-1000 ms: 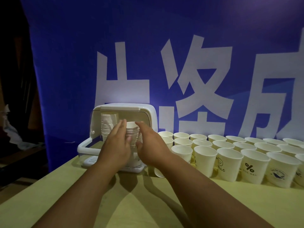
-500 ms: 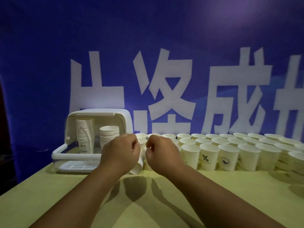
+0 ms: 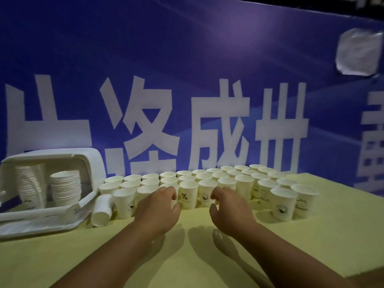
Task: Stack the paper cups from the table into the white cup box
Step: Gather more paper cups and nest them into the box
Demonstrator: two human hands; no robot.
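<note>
Head view, two boxed stacks point(image 3: 31, 183) point(image 3: 65, 188), one toppled cup point(image 3: 101, 210), two hands point(image 3: 158, 207) point(image 3: 229, 209) curled, grip unclear

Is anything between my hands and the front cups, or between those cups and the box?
Nothing visible separates left hand or right hand from the front cups. Toward the box, a tipped cup lies by its front corner.

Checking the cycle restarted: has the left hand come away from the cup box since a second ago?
Yes. The left hand has moved right, away from the white cup box, to grip a front-row cup on the table.
</note>
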